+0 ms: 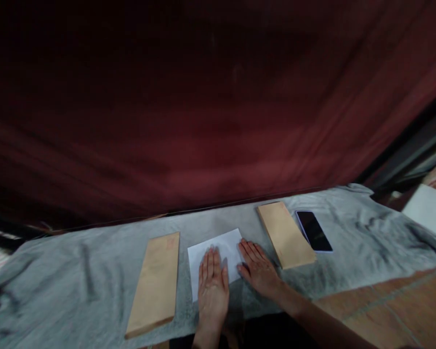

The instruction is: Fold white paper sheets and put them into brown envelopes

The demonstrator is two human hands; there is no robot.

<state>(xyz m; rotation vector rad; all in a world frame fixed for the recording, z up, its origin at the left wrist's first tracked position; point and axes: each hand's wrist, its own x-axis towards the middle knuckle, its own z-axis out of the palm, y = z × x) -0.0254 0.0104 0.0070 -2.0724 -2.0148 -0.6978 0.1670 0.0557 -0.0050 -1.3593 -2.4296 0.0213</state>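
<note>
A white sheet of paper (227, 247) lies on the grey cloth in front of me, slightly turned. My left hand (213, 286) rests flat on its left half, fingers stretched out and pointing away from me. Over the paper's right edge lies my right hand (258, 269), its fingers extended and angled to the left. To the left is a stack of brown envelopes (156, 281) with a faint red mark near its top. Another brown envelope stack (285, 235) sits just beyond my right hand.
A dark-screened phone (315, 231) with a pale purple edge touches the right envelope stack. The grey cloth (76, 271) is wrinkled at both sides. Behind it rises a dark red panel (218, 121). Tiled floor (403, 305) shows at lower right, and a white object (428, 211) at far right.
</note>
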